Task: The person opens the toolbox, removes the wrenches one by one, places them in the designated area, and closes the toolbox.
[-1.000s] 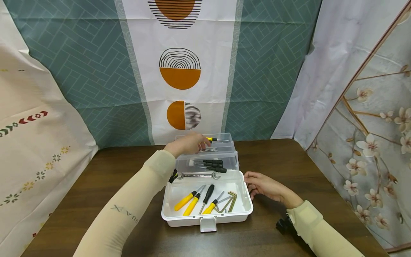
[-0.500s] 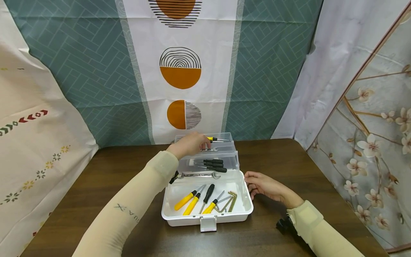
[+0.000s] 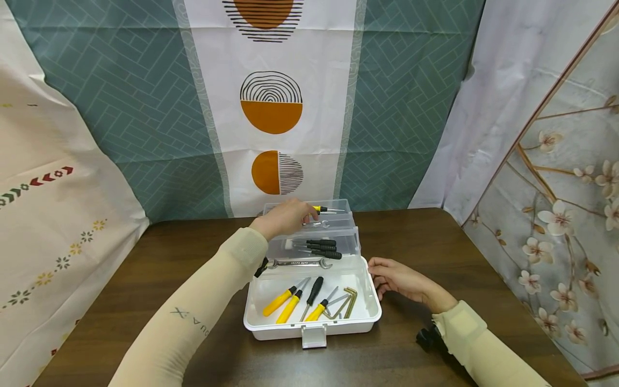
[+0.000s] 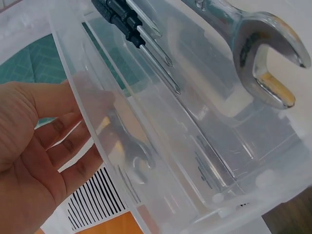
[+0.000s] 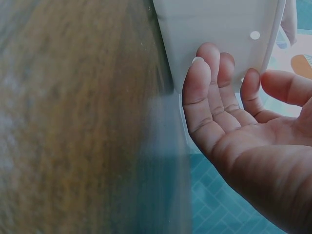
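A white toolbox [image 3: 251, 325] with raised clear trays [image 3: 278, 248] stands on the table. My left hand [image 3: 286, 217] reaches over the upper tray, its fingers at the end of a small wrench [image 4: 131, 146], which it seems to pinch; the tray wall blurs the contact. My right hand [image 3: 398, 279] grips the toolbox's right rim between thumb and forefinger, the other fingers [image 5: 197, 87] curled beside the outer wall. A larger wrench [image 3: 300, 264] lies in the lowest tray. Several black screwdrivers [image 3: 323, 248] lie in the tray above it.
Yellow-handled screwdrivers [image 3: 279, 302], a black one [image 3: 315, 291] and brass-coloured hex keys [image 3: 351, 303] lie in the toolbox bottom. A yellow and black tool [image 3: 319, 209] lies in the top tray. The clasp [image 3: 314, 337] hangs at the front. A patterned cloth [image 3: 275, 54] hangs behind the table [image 3: 193, 258].
The left hand has shifted very slightly right at the upper tray, and the small wrench's visible end has turned a little. The right hand keeps its grip on the toolbox rim.
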`<state>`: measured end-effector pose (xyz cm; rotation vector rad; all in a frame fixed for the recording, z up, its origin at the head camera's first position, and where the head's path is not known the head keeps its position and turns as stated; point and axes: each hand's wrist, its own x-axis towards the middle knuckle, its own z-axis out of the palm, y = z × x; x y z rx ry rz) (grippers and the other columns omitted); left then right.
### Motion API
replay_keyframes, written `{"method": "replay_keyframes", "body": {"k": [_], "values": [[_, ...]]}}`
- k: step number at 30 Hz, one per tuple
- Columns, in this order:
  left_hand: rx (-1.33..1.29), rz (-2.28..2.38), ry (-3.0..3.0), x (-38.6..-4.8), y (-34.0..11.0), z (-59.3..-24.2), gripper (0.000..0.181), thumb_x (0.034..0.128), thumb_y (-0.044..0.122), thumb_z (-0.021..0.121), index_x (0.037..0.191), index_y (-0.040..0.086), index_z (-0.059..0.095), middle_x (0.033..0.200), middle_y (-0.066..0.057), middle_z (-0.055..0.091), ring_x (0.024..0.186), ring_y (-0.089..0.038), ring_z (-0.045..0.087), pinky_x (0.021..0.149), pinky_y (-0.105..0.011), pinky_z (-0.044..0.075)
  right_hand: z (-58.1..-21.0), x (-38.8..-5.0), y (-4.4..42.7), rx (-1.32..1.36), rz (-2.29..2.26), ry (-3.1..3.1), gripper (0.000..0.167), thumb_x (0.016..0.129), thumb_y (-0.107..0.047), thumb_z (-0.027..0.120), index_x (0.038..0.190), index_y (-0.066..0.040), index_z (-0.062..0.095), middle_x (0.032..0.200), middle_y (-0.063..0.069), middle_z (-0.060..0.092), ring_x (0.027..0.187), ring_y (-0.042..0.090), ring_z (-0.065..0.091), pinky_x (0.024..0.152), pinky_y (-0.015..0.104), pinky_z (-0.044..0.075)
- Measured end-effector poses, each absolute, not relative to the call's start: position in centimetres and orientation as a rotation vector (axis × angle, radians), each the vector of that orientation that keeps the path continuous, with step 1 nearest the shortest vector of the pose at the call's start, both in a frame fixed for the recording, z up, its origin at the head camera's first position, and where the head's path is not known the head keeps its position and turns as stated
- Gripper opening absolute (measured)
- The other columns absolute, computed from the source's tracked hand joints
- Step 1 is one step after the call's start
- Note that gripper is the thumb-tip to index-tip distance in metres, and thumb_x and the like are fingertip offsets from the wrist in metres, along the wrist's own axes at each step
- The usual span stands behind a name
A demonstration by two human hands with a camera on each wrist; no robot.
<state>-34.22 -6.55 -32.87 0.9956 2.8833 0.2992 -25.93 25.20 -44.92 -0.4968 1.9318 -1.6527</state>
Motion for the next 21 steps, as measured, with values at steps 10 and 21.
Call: {"method": "replay_keyframes", "body": {"k": [10, 21], "values": [[1.033, 0.331, 2.847, -34.35, -6.74, -32.86, 0.051, 0.0886, -0.02, 0.054, 0.122, 0.011, 0.077, 0.106, -0.004, 0.072, 0.098, -0.019, 0.061, 0.089, -0.031, 0.054, -44.88, -25.97, 25.21, -0.507, -1.653, 1.924, 0.022, 0.111, -0.02, 0.047, 0.113, 0.001, 0.051, 0.098, 0.009, 0.062, 0.083, 0.02, 0.065, 0.072, 0.036, 0.058], [1.053, 0.373, 2.798, -34.48, -7.0, -32.91, 0.048, 0.0878, -0.019, 0.059, 0.124, 0.008, 0.075, 0.104, -0.006, 0.07, 0.094, -0.02, 0.061, 0.087, -0.031, 0.054, -44.93, -25.99, 25.22, -0.502, -1.657, 1.922, 0.022, 0.111, -0.02, 0.048, 0.114, 0.002, 0.05, 0.098, 0.009, 0.061, 0.083, 0.02, 0.064, 0.072, 0.036, 0.057]]}}
